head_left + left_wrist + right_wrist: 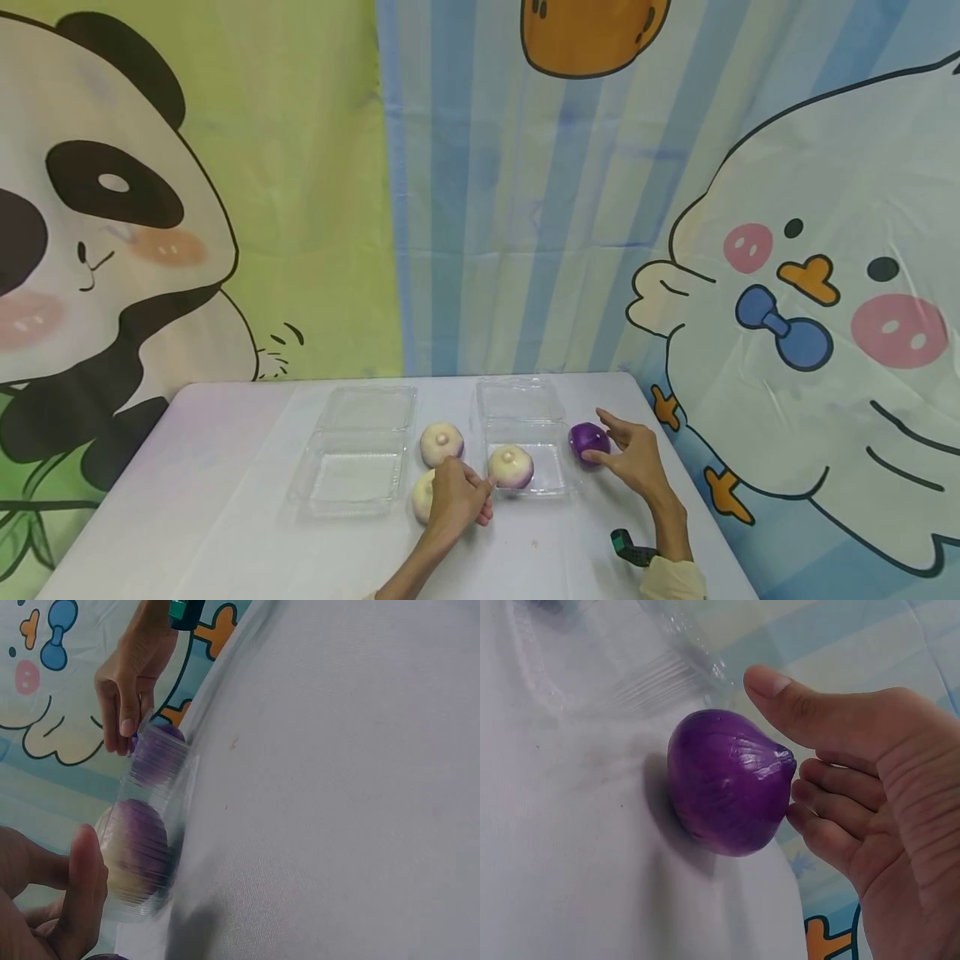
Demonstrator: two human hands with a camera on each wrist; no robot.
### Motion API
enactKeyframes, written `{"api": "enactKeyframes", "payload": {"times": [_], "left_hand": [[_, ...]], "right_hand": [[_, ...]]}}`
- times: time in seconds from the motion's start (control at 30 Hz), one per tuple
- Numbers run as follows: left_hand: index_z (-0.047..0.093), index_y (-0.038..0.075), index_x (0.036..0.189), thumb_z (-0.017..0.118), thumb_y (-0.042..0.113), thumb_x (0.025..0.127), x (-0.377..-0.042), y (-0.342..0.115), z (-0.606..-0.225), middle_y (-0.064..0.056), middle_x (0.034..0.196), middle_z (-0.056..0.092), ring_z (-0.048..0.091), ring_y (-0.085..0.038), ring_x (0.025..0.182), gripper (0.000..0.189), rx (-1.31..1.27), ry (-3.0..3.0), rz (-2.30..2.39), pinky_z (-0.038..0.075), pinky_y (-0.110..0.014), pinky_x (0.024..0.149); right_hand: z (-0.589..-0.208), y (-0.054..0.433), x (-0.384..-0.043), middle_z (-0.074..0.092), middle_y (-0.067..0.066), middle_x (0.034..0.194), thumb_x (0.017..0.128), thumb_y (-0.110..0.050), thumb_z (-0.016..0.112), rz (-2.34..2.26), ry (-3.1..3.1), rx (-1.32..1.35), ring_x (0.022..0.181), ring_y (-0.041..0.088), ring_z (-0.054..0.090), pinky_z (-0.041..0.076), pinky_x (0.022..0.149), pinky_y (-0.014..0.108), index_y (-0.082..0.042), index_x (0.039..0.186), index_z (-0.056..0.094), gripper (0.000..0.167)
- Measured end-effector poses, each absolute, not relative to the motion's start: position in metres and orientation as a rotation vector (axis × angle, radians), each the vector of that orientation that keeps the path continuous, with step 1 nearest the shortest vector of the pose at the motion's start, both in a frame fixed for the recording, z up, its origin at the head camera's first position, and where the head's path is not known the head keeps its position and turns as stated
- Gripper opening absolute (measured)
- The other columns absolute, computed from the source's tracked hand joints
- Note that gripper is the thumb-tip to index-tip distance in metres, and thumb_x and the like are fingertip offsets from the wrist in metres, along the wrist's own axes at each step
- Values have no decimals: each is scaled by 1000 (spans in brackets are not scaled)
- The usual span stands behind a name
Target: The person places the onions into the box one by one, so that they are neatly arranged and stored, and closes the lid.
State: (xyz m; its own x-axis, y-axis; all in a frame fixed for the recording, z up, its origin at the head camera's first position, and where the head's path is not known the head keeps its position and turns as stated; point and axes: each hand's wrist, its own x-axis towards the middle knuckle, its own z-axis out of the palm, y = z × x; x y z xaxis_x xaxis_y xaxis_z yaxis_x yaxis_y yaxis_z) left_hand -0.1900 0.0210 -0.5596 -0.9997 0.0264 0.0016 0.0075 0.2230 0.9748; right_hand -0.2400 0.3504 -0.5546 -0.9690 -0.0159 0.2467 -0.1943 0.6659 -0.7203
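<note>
A glossy purple onion (727, 784) rests on the table just right of the right-hand clear plastic box (547, 467). Around its pointed end my right hand (870, 772) is spread, thumb on one side and fingers on the other, with a gap between thumb and onion. Inside that box, at its left, lies a cream-and-purple onion (511, 467). My left hand (457, 496) is at the box's front left corner, thumb and forefinger close together right at the rim; I cannot tell whether they pinch it. Beside this hand are two more cream onions (441, 443), the nearer partly covered by it.
A second clear plastic box (356, 475) with its lid folded back stands at the left of the white table (187, 533). The right box's lid (521, 400) is folded back too. Behind the table hangs a cartoon-printed curtain (495, 208). A dark wrist device (632, 550) is by the right forearm.
</note>
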Motion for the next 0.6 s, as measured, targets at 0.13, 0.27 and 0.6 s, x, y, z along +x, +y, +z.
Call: {"api": "enactKeyframes", "payload": {"times": [0.13,0.27,0.6], "left_hand": [[71,-7,73,77,-6,92,-190,21,-559,-5,50,67,65,-15,36,20,43,2457,1936,61,-35,39],[71,-7,73,77,-6,92,-190,21,-559,-5,50,67,65,-15,36,20,40,2462,1930,61,-35,39],[71,-5,72,78,-6,92,-189,21,-560,-5,50,67,65,-15,36,21,27,2461,1932,60,-35,39]], "right_hand": [[-559,354,-241,61,25,156,81,-26,100,1193,-2667,152,139,50,64,56,111,59,-1,155,57,89],[-563,357,-243,60,25,156,79,-25,101,1188,-2663,151,140,50,63,55,111,58,0,156,56,92],[-565,357,-244,62,26,155,78,-19,101,1191,-2655,152,141,48,63,55,111,54,-2,155,57,90]]}}
